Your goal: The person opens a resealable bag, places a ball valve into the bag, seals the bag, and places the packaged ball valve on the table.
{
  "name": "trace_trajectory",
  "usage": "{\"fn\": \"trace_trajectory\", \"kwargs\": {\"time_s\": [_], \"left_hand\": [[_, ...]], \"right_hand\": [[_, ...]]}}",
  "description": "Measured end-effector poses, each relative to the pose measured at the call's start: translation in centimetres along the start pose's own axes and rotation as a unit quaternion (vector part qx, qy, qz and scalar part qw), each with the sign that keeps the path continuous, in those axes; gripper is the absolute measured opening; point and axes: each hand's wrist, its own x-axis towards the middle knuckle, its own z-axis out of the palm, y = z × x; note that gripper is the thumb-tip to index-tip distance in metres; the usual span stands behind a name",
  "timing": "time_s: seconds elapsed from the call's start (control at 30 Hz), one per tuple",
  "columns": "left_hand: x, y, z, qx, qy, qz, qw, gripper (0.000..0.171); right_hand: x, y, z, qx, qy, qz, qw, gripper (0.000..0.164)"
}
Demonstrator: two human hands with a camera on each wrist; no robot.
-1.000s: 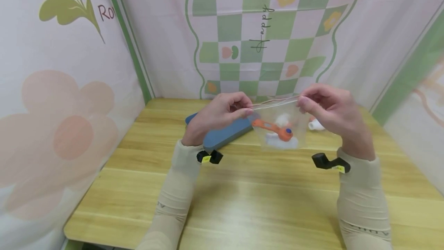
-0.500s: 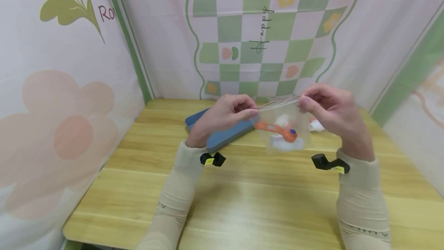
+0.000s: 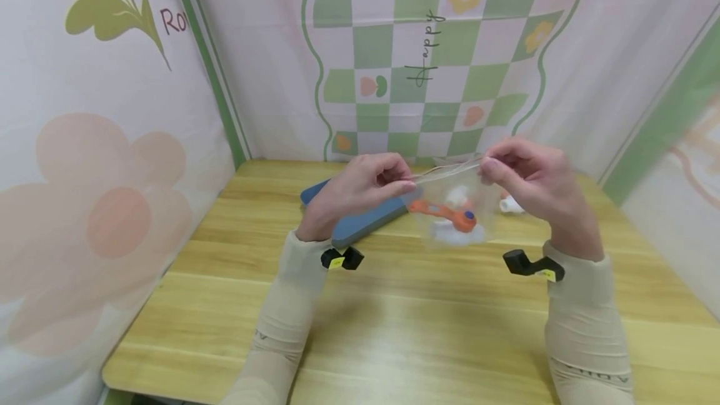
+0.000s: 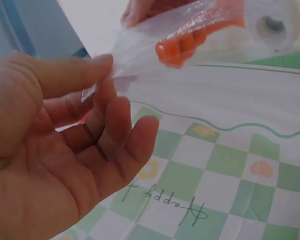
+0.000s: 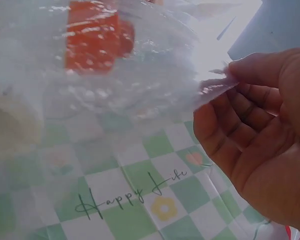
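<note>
A clear zip bag (image 3: 482, 195) hangs above the table, its top edge stretched between both hands. My left hand (image 3: 360, 187) pinches the bag's upper left corner between thumb and index finger, the other fingers loosely bent in the left wrist view. At the upper right corner, my right hand (image 3: 534, 177) pinches the plastic in the same way. Inside the bag lie a long orange plastic piece (image 3: 441, 210) with a blue round spot at one end, and white pieces (image 3: 458, 234). Seen from the left wrist, a white round part (image 4: 277, 30) with a dark centre sits beside the orange piece.
Behind the left hand lies a blue tray (image 3: 365, 220), partly covered by that hand. A small white and orange piece (image 3: 510, 205) lies on the wooden table (image 3: 394, 317) behind the right hand. Patterned cloth (image 3: 374, 45) hangs at the back and sides.
The left hand shifts slightly right, then back a little left, and the bag sways with it. Both hands keep their pinch on the bag's top corners.
</note>
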Motion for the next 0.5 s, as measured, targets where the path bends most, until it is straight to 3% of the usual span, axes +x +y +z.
{"fn": "trace_trajectory", "kwargs": {"time_s": [0.2,0.5], "left_hand": [[0.55,-0.32,0.86,-0.046,-0.026,-0.002,0.9986,0.011],[0.33,0.03,0.7,-0.027,0.014,0.025,0.9992,0.008]], "right_hand": [[-0.01,0.13,-0.17,0.013,0.0,0.001,1.0,0.004],[0.26,0.05,0.29,-0.001,0.002,0.006,1.0,0.003]]}}
